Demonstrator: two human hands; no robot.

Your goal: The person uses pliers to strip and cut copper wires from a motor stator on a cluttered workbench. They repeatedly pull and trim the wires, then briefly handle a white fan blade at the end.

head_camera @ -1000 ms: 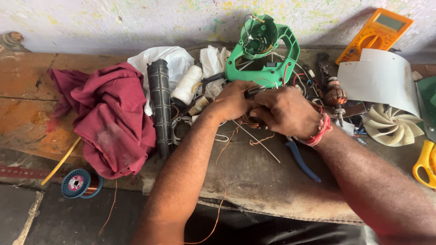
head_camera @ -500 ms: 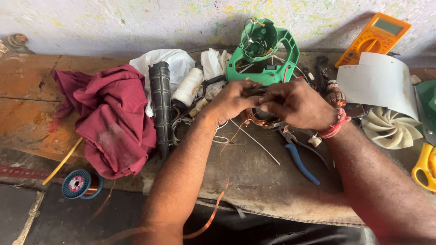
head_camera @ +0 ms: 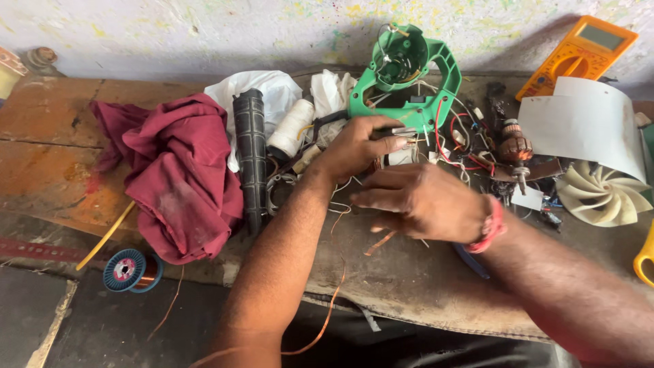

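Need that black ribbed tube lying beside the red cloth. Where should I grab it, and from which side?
Grip the black ribbed tube around its middle, coming from above. It lies flat and lengthwise on the bench, the red cloth crowds one side and a white thread spool the other, so only the top looks open. The ribs should help against slipping.

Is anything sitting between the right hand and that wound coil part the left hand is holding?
Nothing visible does. The right hand hovers just below the left hand, which grips the coil part; only loose copper wire lies on the bench between them.
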